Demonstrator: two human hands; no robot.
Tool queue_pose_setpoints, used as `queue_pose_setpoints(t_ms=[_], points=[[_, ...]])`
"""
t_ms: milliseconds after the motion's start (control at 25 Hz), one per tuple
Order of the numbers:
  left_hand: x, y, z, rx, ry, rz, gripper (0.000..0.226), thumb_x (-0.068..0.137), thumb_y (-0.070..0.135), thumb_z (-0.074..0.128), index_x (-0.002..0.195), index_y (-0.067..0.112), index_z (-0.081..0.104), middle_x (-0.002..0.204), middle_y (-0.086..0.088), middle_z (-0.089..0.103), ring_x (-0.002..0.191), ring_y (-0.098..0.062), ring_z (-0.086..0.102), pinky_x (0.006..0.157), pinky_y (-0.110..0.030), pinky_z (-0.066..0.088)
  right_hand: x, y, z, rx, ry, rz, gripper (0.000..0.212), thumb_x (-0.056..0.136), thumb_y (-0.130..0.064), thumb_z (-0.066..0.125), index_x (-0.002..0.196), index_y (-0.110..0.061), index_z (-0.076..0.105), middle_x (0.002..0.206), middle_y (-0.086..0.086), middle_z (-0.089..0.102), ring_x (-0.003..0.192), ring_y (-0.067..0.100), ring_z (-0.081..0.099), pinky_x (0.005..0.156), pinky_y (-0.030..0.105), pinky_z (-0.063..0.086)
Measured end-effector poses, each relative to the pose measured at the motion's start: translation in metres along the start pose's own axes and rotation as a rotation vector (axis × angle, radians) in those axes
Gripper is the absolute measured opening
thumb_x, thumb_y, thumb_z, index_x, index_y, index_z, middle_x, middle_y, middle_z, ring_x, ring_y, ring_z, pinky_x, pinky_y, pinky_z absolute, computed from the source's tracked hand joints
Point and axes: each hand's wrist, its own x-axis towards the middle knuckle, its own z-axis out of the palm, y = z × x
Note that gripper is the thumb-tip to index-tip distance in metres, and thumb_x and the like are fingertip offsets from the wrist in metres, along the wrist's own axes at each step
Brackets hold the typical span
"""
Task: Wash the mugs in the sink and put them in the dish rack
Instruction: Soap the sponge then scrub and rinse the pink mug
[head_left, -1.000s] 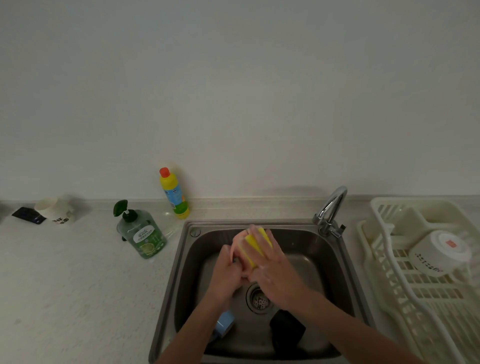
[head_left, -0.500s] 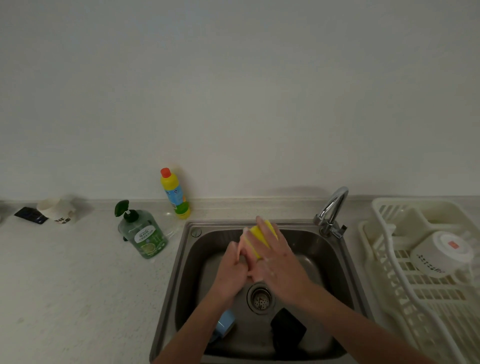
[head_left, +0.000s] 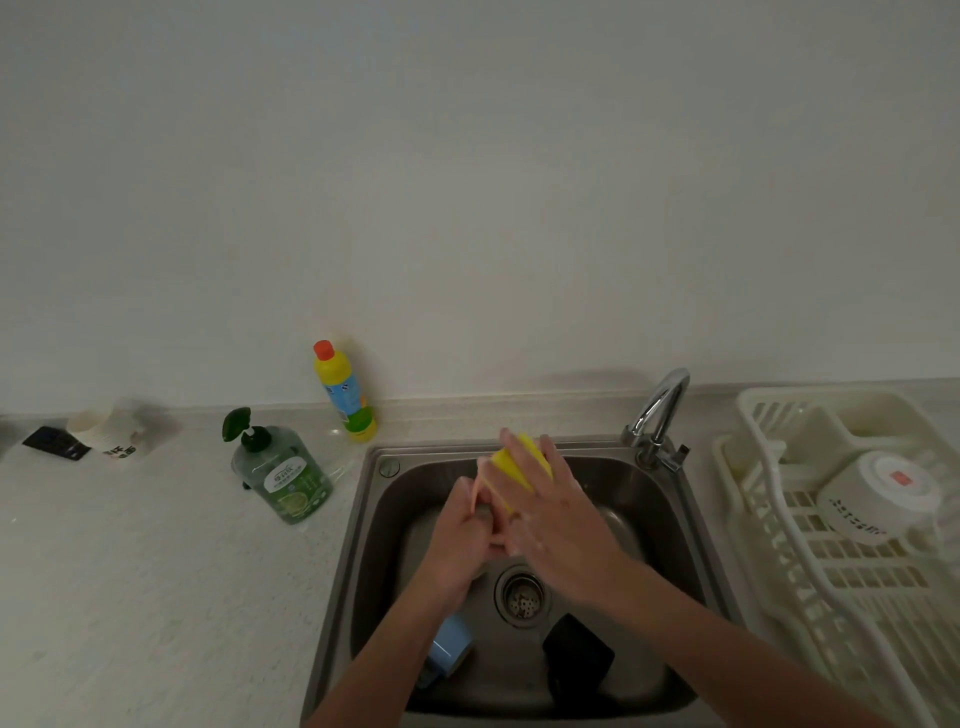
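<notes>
Over the steel sink (head_left: 670, 525), my left hand (head_left: 460, 540) grips a pink mug (head_left: 480, 486), mostly hidden between both hands. My right hand (head_left: 558, 525) holds a yellow sponge (head_left: 519, 465) pressed against the mug. A blue mug (head_left: 449, 649) lies on the sink floor under my left forearm. A black mug (head_left: 576, 657) lies on the sink floor by the drain. A white mug (head_left: 878, 496) rests upside down in the white dish rack (head_left: 810, 587) on the right.
The faucet (head_left: 660, 410) stands at the sink's back right corner. A green soap pump bottle (head_left: 280, 473) and a yellow cleaner bottle (head_left: 345, 392) stand left of the sink. At the far left of the counter sit a white cup (head_left: 111, 434) and a black object (head_left: 54, 441).
My right hand with the sponge has slid up and back over the pink mug. The pink mug is now more covered by my hands.
</notes>
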Motion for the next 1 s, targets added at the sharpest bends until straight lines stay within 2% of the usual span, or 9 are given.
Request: queue_pose_setpoints(t_ms=[80, 240, 320, 480, 560, 720, 800, 880, 1000], points=[[-0.003, -0.001, 0.0, -0.035, -0.019, -0.033, 0.02, 0.092, -0.009, 0.036, 0.104, 0.001, 0.048, 0.104, -0.023, 0.061, 0.094, -0.033, 0.069, 0.078, -0.052, 0.06, 0.005, 0.014, -0.007, -0.028, -0.01, -0.013, 0.052, 0.094, -0.027, 0.04, 0.145, -0.018, 0.048, 0.159, 0.011, 0.029, 0.149, 0.025, 0.014, 0.122, 0.043, 0.013], [-0.002, 0.002, 0.0, -0.146, 0.042, -0.046, 0.025, 0.091, -0.011, 0.038, 0.111, 0.001, 0.049, 0.106, -0.015, 0.066, 0.093, -0.027, 0.071, 0.082, -0.057, 0.058, -0.004, 0.027, -0.014, -0.063, 0.0, 0.016, 0.06, 0.092, -0.033, 0.032, 0.15, -0.042, 0.024, 0.163, -0.008, 0.017, 0.15, 0.02, 0.02, 0.117, 0.048, 0.033], [0.003, -0.001, 0.0, -0.081, 0.1, -0.025, 0.024, 0.091, -0.008, 0.04, 0.108, 0.005, 0.05, 0.106, -0.017, 0.064, 0.096, -0.03, 0.069, 0.082, -0.056, 0.058, -0.012, 0.006, -0.007, -0.043, -0.006, -0.012, 0.045, 0.09, -0.018, 0.039, 0.132, -0.02, 0.056, 0.16, 0.008, 0.029, 0.148, 0.034, 0.024, 0.104, 0.052, 0.047], [-0.003, -0.001, 0.006, -0.005, 0.014, -0.005, 0.025, 0.091, -0.009, 0.036, 0.109, 0.003, 0.048, 0.111, -0.028, 0.058, 0.102, -0.042, 0.064, 0.079, -0.056, 0.059, 0.0, 0.005, -0.001, -0.201, -0.04, -0.129, 0.047, 0.093, -0.026, 0.036, 0.136, -0.019, 0.055, 0.16, 0.011, 0.026, 0.15, 0.036, 0.014, 0.116, 0.056, 0.029], [-0.009, -0.001, 0.005, -0.016, -0.028, -0.053, 0.028, 0.089, -0.01, 0.037, 0.111, 0.002, 0.049, 0.112, -0.025, 0.06, 0.101, -0.037, 0.066, 0.078, -0.05, 0.061, 0.006, 0.02, -0.002, -0.108, -0.058, -0.085, 0.041, 0.096, -0.025, 0.043, 0.131, -0.017, 0.06, 0.159, 0.008, 0.029, 0.15, 0.033, 0.016, 0.115, 0.056, 0.031], [-0.011, -0.001, 0.001, -0.089, 0.019, -0.101, 0.028, 0.09, -0.01, 0.037, 0.113, 0.002, 0.05, 0.108, -0.016, 0.064, 0.091, -0.025, 0.071, 0.076, -0.047, 0.061, -0.013, 0.027, -0.006, 0.097, -0.057, 0.054, 0.064, 0.09, -0.028, 0.035, 0.152, -0.036, 0.022, 0.164, -0.009, 0.012, 0.151, 0.012, 0.012, 0.122, 0.041, 0.022], [-0.005, -0.004, 0.002, -0.07, 0.097, -0.096, 0.026, 0.089, -0.008, 0.038, 0.11, 0.003, 0.05, 0.102, -0.018, 0.063, 0.089, -0.029, 0.068, 0.081, -0.052, 0.059, -0.023, 0.01, -0.003, 0.059, -0.052, -0.055, 0.052, 0.089, -0.019, 0.043, 0.141, -0.02, 0.05, 0.162, 0.0, 0.018, 0.151, 0.024, 0.016, 0.117, 0.044, 0.032], [-0.002, -0.004, 0.004, -0.027, 0.143, -0.073, 0.026, 0.085, -0.006, 0.039, 0.106, 0.004, 0.05, 0.103, -0.027, 0.06, 0.092, -0.039, 0.065, 0.084, -0.058, 0.056, -0.019, 0.005, 0.005, -0.228, -0.087, -0.223, 0.031, 0.089, -0.017, 0.052, 0.114, -0.013, 0.069, 0.156, 0.01, 0.027, 0.148, 0.041, 0.02, 0.107, 0.052, 0.042], [-0.005, -0.006, 0.006, 0.036, 0.081, -0.046, 0.019, 0.088, -0.005, 0.039, 0.098, 0.007, 0.049, 0.102, -0.025, 0.058, 0.087, -0.029, 0.063, 0.075, -0.055, 0.059, -0.004, 0.012, 0.005, -0.043, -0.06, -0.037, 0.05, 0.098, -0.033, 0.033, 0.147, -0.029, 0.042, 0.165, 0.0, 0.007, 0.152, 0.026, 0.005, 0.118, 0.044, 0.027]])
